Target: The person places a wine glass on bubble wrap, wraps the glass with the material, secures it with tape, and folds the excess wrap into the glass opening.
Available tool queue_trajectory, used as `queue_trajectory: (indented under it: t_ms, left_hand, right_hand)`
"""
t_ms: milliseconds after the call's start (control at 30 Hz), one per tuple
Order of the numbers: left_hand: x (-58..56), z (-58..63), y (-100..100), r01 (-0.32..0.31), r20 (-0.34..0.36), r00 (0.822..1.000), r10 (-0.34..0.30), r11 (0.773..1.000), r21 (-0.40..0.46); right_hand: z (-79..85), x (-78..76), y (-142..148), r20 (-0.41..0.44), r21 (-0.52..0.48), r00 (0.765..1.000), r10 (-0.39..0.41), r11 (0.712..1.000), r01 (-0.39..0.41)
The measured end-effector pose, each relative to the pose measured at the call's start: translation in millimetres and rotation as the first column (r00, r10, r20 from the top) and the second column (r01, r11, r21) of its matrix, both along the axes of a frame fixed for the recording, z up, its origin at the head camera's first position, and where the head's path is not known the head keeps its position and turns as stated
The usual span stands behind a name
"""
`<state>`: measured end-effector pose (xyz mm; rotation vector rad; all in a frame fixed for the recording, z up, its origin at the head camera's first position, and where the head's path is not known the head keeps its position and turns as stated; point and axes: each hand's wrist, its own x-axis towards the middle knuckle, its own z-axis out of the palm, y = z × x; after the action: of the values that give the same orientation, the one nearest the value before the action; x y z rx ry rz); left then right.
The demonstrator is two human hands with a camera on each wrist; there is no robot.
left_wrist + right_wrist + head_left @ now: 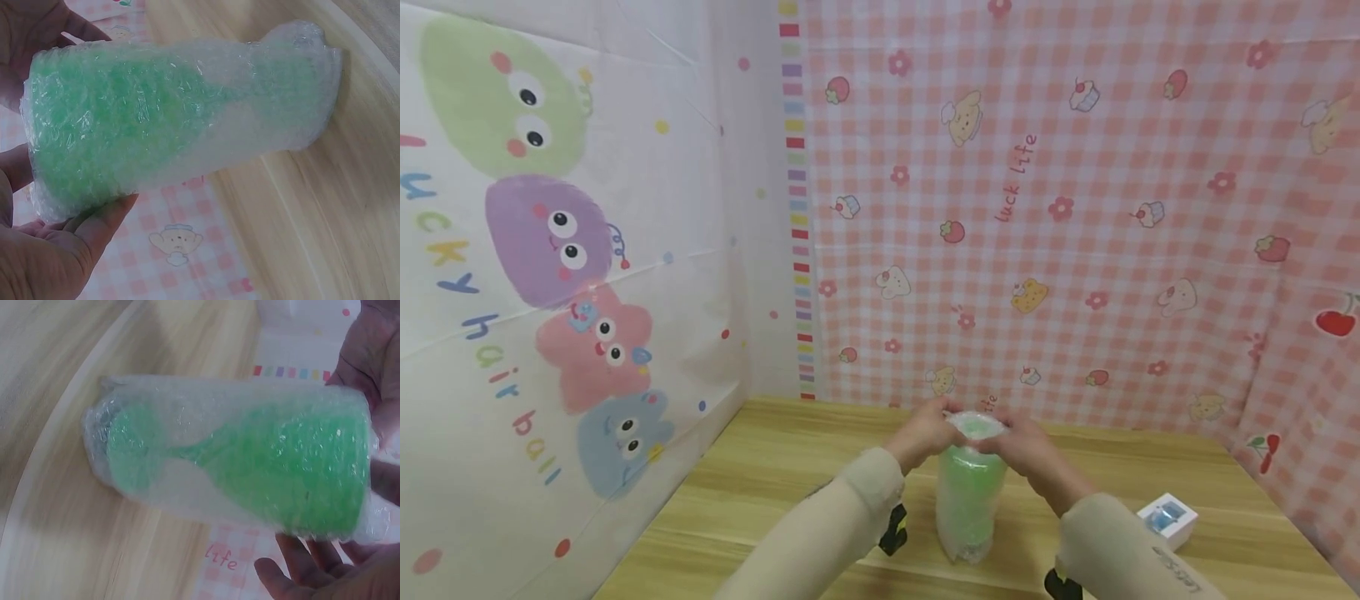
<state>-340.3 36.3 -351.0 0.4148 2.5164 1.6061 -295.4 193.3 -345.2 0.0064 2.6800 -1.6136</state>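
Note:
A green stemmed goblet (pixel 281 462) stands upright between my hands, wrapped in clear bubble wrap (pixel 231 134). Its wide bowl is at the top, and the stem and round foot show through the wrap below. My left hand (pixel 927 435) grips the upper left edge, thumb and fingers about the rim of the wrap. On the opposite side my right hand (pixel 1024 450) holds the top edge, its fingers curved along the bowl in the right wrist view. Between the hands the wrap's top forms an oval mouth with green inside.
The wood-grain table (pixel 760 475) lies beneath. To the right, beside the right sleeve, sits a small white box (pixel 1168 521) with a blue picture on top. A pink checked cloth (pixel 1075 258) hangs behind the table, and a white cartoon-print cloth (pixel 700 250) hangs at the left.

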Motion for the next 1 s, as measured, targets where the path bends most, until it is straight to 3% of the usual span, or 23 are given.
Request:
queue_trajectory:
  t_ms: [200, 367, 467, 633, 800, 900, 1000]
  left_hand:
    - [-0.3, -3.3, -2, 0.008, -0.007, 1.000, -0.008, 1.000, 0.008]
    - [-0.5, -3.8, -6, 0.080, 0.001, 0.997, -0.080, 0.997, -0.003]
    - [-0.9, -4.7, -8, 0.102, 0.019, 0.995, -0.102, 0.995, 0.009]
    - [0.7, -5.8, -5, 0.061, 0.007, 0.998, -0.061, 0.998, 0.005]
    - [3.2, -3.8, 3, -0.010, -0.053, 0.999, 0.008, 0.999, -0.038]
    - [3.3, -4.0, 7, -0.035, -0.076, 0.997, 0.030, 0.997, -0.065]
    - [2.6, -5.1, 8, -0.051, -0.078, 0.996, 0.045, 0.996, -0.076]
  right_hand:
    - [-3.6, -2.1, -6, -0.013, -0.024, 0.998, -0.068, 0.997, 0.067]
    - [-5.0, -3.1, -5, 0.017, 0.080, 0.994, -0.111, 0.991, 0.110]
    - [-6.2, -3.9, -4, -0.001, 0.076, 0.994, -0.110, 0.991, 0.110]
    - [-7.4, -2.9, 2, -0.001, 0.009, 0.999, -0.037, 0.999, 0.037]
    - [-4.1, -2.2, 14, 0.097, -0.033, 0.994, 0.045, 0.999, -0.042]
    - [-1.4, -3.7, 17, 0.119, -0.036, 0.992, 0.045, 0.998, -0.041]
    - [-0.6, -5.9, 16, 0.083, -0.006, 0.996, 0.035, 0.999, -0.034]
